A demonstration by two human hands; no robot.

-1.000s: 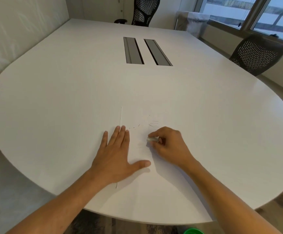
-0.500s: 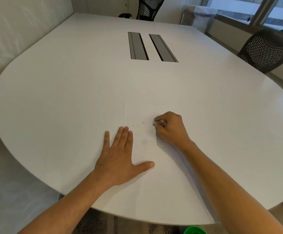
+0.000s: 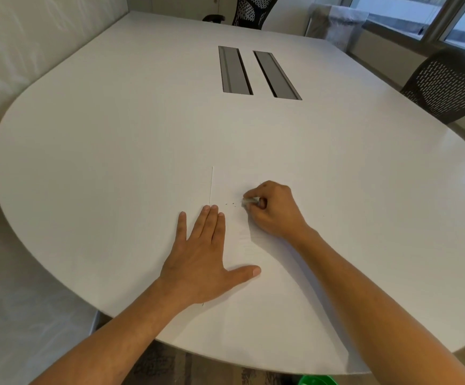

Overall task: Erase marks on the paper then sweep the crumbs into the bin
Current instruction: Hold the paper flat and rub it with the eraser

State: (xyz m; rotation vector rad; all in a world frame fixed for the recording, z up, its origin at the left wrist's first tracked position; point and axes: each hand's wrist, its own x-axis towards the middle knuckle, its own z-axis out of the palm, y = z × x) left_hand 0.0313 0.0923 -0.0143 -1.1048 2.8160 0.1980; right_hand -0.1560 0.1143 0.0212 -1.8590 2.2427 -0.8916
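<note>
— What is being gripped?

— The right hand [image 3: 274,211] is curled around a small white block eraser [image 3: 249,202], pinched between thumb and fingertips, its end pressed onto the white sheet of paper [image 3: 239,245]. The left hand [image 3: 205,262] grips nothing: it lies flat, palm down, fingers together and pointing away, thumb spread to the right, pinning the sheet's left edge.

— And the arms?

— Both bare forearms reach in from the bottom of the view, the right one crossing over the near right part of the sheet.

— What lies around them?

— A short row of dark crumbs [image 3: 230,204] sits on the paper just left of the eraser, between it and the left fingertips. The large white oval table [image 3: 101,162] has two grey rectangular slots [image 3: 259,72] at its middle. Two black mesh office chairs stand beyond it, one at the far end [image 3: 253,9] and one at the right [image 3: 448,84].

— Anything hard to make out?

— The paper hardly stands out from the table; only its left edge reads clearly. Any pencil marks are too faint to tell. A green round rim [image 3: 317,380], cut off at the bottom edge below the table, may be the bin.
</note>
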